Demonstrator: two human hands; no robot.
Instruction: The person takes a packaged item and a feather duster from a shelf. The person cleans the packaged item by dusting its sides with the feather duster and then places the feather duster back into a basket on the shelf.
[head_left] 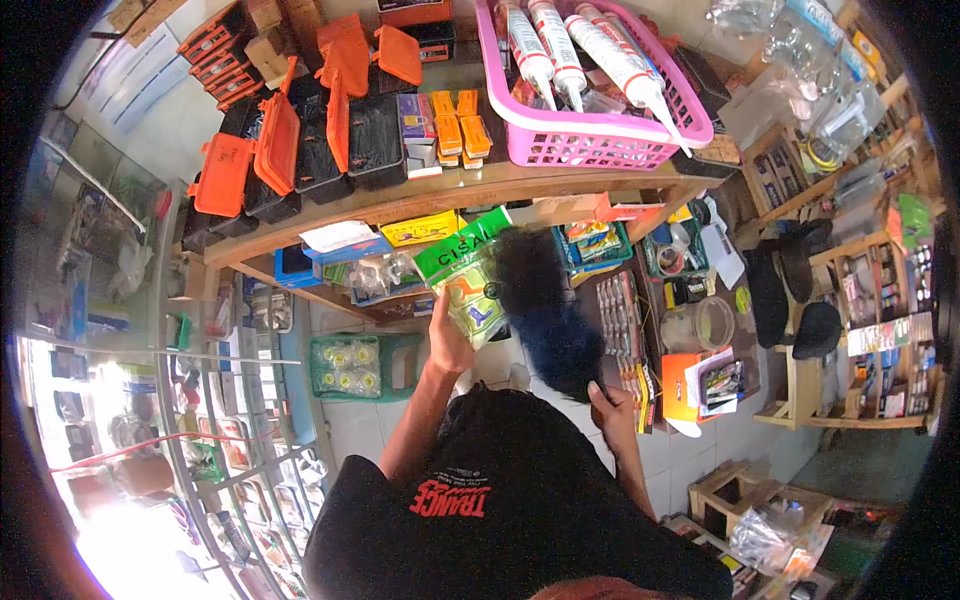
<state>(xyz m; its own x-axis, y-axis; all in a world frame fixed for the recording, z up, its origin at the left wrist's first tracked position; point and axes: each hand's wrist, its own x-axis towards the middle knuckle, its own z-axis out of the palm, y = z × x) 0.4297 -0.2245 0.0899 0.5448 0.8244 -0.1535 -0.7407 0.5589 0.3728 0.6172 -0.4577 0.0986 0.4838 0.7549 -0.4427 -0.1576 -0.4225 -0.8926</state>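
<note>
My left hand (pixel 452 342) is closed on a flat plastic packet (pixel 462 262) with a green header printed "CISAL" and a clear lower part showing yellowish contents. In my right hand (pixel 612 408) is the handle end of a dark feather duster (pixel 545 310), black at the top and bluish lower down. The duster's fluffy head is slightly blurred and overlaps the right edge of the packet in this view. Both things are held up in front of my chest, just below the wooden counter edge (pixel 480 190).
On the counter stand a pink basket (pixel 600 140) of sealant tubes, small orange-and-white boxes (pixel 460 125) and black cases with open orange lids (pixel 277 145). A green crate (pixel 345 365) sits on the tiled floor. Glass display shelves (pixel 230 430) line the left, wooden racks (pixel 870 330) the right.
</note>
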